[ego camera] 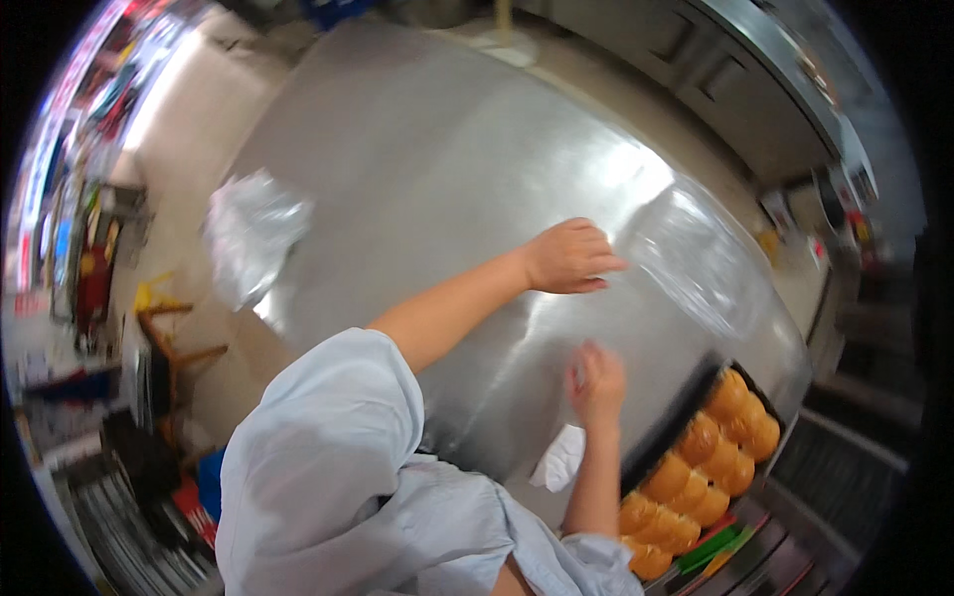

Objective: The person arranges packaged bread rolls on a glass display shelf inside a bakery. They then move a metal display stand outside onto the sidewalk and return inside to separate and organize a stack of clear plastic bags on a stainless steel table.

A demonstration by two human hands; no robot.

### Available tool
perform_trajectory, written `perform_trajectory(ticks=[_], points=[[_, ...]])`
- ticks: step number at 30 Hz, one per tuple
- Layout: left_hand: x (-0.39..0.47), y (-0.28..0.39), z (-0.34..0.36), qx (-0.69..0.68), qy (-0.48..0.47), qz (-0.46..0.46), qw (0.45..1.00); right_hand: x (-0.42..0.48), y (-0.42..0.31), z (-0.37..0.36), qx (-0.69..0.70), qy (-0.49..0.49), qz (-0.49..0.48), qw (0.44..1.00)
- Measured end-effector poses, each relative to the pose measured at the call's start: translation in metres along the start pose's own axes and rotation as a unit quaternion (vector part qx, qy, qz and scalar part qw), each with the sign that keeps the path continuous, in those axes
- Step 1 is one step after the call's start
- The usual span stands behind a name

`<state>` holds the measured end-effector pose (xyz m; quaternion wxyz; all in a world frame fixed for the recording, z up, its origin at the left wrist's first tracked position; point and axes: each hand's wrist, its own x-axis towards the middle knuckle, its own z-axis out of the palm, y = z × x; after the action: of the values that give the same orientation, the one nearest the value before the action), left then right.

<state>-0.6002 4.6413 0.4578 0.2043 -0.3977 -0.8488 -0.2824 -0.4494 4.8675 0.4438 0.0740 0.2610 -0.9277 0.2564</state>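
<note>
Over the middle of a stainless steel table (417, 164), my left hand (572, 257) reaches to the right with its fingers loosely bent and a little apart. Nothing shows in it, though its palm faces away. A clear plastic bag (700, 261) lies flat just beyond its fingertips. My right hand (598, 381), blurred, hovers nearer to me with a gap between thumb and fingers and no object visible. Beside the right forearm lies a crumpled white paper or cloth (560, 457). A dark baking tray (671, 428) of golden bread buns (697, 439) is to its right.
More crumpled clear plastic (257, 231) hangs over the table's left edge. Green plastic-looking items (712, 547) sit below the buns. A wooden stool (175, 350) stands on the floor at left, and cabinets (693, 67) line the far right.
</note>
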Motion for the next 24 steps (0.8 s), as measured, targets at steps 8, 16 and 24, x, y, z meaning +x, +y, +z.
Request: perform_trajectory(ticks=[8,16,24], points=[[-0.376,-0.002,-0.263,0.481,0.065,-0.434,0.759,-0.101,-0.191,0.060,0.154,-0.172,0.071,0.970],[-0.418,-0.008,-0.294,0.182,0.028,-0.517,0.836,0.013,-0.262,0.111,0.063,-0.289,-0.089,0.951],[-0.347,0.119,-0.233,-0.073,-0.059,-0.385,0.918,0.048,-0.305,0.224,0.452,-0.046,0.445,0.772]])
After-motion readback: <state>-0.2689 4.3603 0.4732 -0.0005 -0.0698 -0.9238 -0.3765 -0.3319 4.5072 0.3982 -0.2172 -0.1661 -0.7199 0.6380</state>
